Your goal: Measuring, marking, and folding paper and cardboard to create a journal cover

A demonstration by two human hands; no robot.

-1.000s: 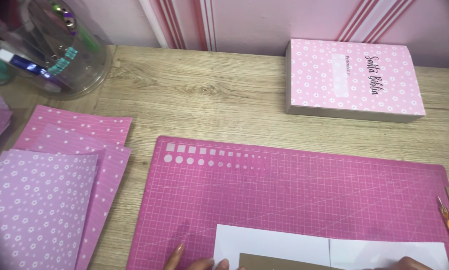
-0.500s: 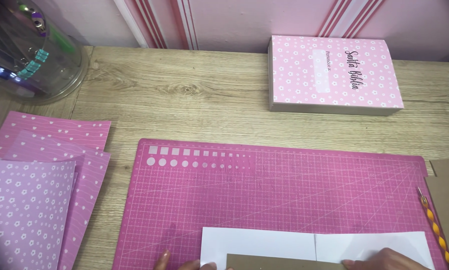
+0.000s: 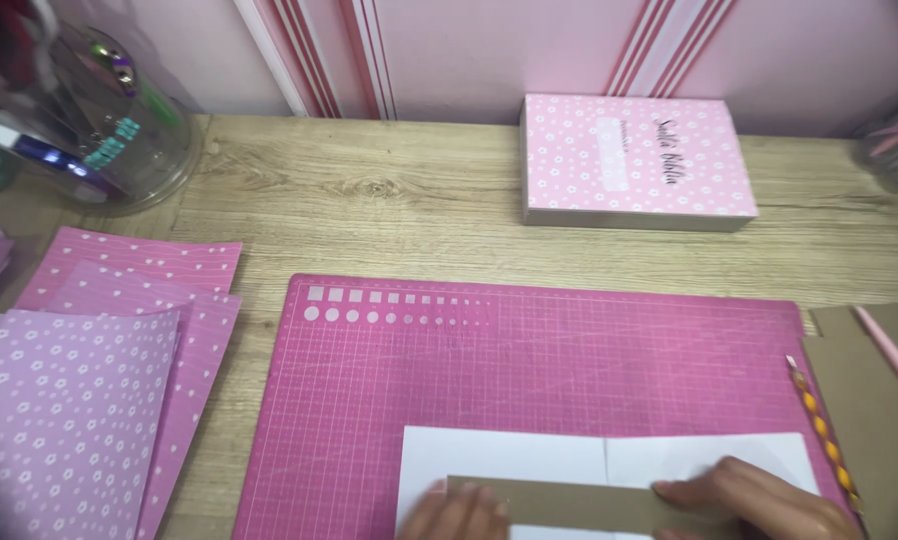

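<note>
A pink cutting mat [image 3: 529, 370] lies on the wooden desk. White paper [image 3: 529, 455] rests on its near part, and a brown cardboard strip [image 3: 569, 500] lies across the paper. My left hand [image 3: 459, 512] presses the strip's left end with flat fingers. At the strip's right end, my right hand [image 3: 759, 500] rests on it with fingers laid flat. Both hands are cut off by the bottom edge.
Patterned pink paper sheets [image 3: 89, 390] are stacked at the left. A pink box [image 3: 634, 160] stands at the back. A clear jar with pens [image 3: 79, 120] is back left. A striped pencil [image 3: 824, 435] and brown card [image 3: 879, 400] with a pink stick [image 3: 894, 355] lie right.
The view has shifted so things sit further left and lower in frame. Both hands have come further into view on the cardboard strip.
</note>
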